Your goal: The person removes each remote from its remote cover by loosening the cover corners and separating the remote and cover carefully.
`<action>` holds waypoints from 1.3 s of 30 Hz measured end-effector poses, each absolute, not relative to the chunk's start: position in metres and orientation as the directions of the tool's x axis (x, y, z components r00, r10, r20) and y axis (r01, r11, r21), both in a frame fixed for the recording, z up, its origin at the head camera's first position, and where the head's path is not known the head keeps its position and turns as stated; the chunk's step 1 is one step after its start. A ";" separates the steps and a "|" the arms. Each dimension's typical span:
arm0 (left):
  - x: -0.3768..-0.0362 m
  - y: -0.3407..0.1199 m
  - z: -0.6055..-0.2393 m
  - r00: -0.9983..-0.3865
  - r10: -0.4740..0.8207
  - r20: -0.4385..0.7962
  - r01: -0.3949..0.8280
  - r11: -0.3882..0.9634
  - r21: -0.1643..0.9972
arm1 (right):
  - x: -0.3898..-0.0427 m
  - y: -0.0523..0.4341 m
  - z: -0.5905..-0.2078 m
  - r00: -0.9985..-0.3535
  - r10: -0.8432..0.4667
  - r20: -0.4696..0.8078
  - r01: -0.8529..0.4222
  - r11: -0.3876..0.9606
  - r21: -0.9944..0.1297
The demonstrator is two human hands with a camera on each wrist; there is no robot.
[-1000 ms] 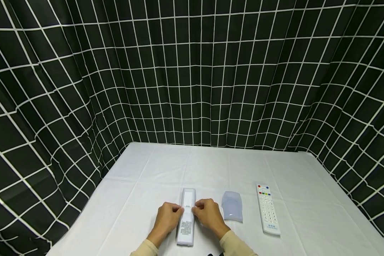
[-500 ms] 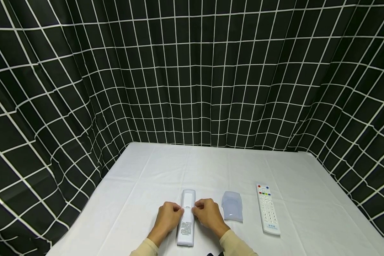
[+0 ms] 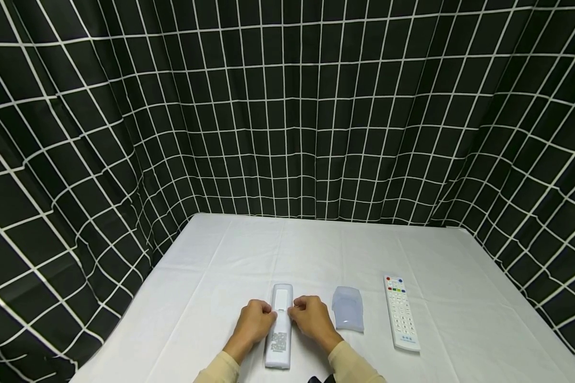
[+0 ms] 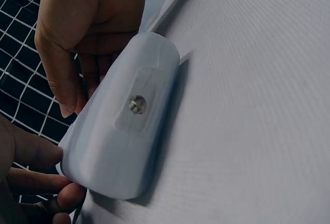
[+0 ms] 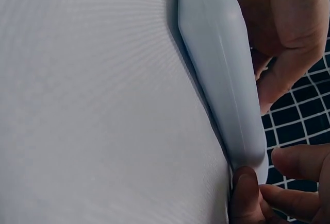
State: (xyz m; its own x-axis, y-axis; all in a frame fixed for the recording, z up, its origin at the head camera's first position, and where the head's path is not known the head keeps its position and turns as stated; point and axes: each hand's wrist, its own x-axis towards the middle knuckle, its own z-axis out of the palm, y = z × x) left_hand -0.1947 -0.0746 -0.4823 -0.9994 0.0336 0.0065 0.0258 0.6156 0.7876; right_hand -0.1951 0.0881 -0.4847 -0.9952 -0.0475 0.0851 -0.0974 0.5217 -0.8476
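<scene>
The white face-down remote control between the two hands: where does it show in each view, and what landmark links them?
Head: the white face-down remote control lies low and centre on the white tablecloth, gripped by both hands.
Left wrist: it fills the centre-left, end-on.
Right wrist: it runs along the right side.
Shared landmark: the black curtain with a white grid.

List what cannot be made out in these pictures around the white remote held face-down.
- Button face of the white face-down remote: hidden in the head view, turned to the white tablecloth.
- Its grey label: print too small to read.
- Fingertips of the left hand and right hand: hidden behind the remote's edges.
- Clear plastic cover: its opening is blurred.
</scene>
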 end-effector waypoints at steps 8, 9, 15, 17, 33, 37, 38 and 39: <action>-0.195 -0.076 -0.483 -0.999 0.042 0.017 0.039 0.597 0.801 | -0.196 0.088 -0.485 -0.997 -0.077 0.027 -0.061 0.491 -0.869; -0.195 -0.076 -0.483 -0.999 0.042 0.019 0.040 0.595 0.802 | -0.196 0.088 -0.484 -0.996 -0.081 0.024 -0.060 0.487 -0.871; -0.195 -0.077 -0.484 -1.000 0.026 0.013 0.026 0.579 0.815 | -0.195 0.088 -0.483 -0.997 -0.067 0.036 -0.064 0.481 -0.875; -0.195 -0.077 -0.484 -1.000 0.018 0.008 0.017 0.563 0.826 | -0.195 0.087 -0.483 -0.998 -0.050 0.043 -0.061 0.468 -0.881; -0.201 -0.078 -0.480 -0.999 0.046 -0.028 -0.010 0.351 0.936 | -0.197 0.087 -0.476 -0.994 -0.001 0.111 -0.105 0.318 -0.942; -0.201 -0.079 -0.477 -0.997 0.064 -0.032 -0.011 0.303 0.953 | -0.198 0.088 -0.474 -0.991 0.004 0.130 -0.121 0.344 -0.931; -0.201 -0.079 -0.476 -0.997 0.069 -0.040 -0.018 0.294 0.956 | -0.198 0.088 -0.474 -0.990 0.006 0.140 -0.129 0.354 -0.926; -0.201 -0.079 -0.475 -0.997 0.069 -0.044 -0.023 0.288 0.957 | -0.198 0.088 -0.473 -0.988 0.008 0.152 -0.139 0.362 -0.922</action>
